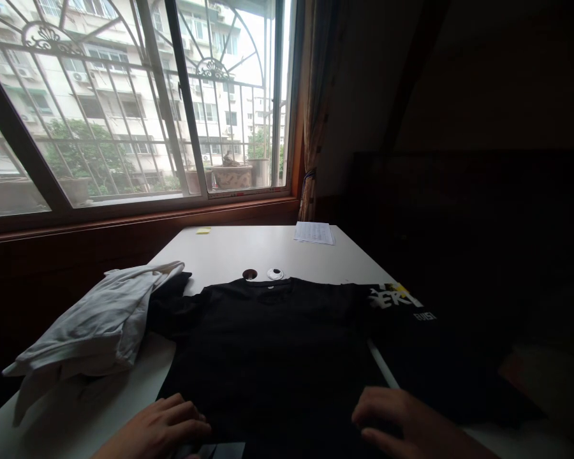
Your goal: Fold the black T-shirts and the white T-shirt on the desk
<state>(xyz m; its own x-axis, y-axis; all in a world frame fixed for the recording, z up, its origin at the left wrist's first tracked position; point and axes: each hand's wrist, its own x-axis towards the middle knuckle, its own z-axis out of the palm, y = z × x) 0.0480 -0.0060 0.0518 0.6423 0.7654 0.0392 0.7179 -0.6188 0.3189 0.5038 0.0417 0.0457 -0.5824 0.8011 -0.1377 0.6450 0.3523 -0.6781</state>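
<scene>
In the head view, a black T-shirt (272, 344) lies spread on the white counter (263, 245), its neckline towards the far end and its lower part running nearer the person. The body looks laid out and fairly flat, with both sleeves reaching outwards; the sleeve on the right bears a white and yellow print (392, 296). No fold shows across the visible body, so as far as can be seen the shirt is opened out but unfolded; its hem is too dark to judge. To the left, white clothing (90, 325) sits in a loose, rumpled heap against the left sleeve, neither spread nor neatly stacked. The left hand (157, 427) rests at the shirt's lower left side with fingers loosely bent; the right hand (402, 414) is curled near its lower right side. Whether either grip has hold of cloth cannot be told. Papers (314, 233) lie at the far end.
</scene>
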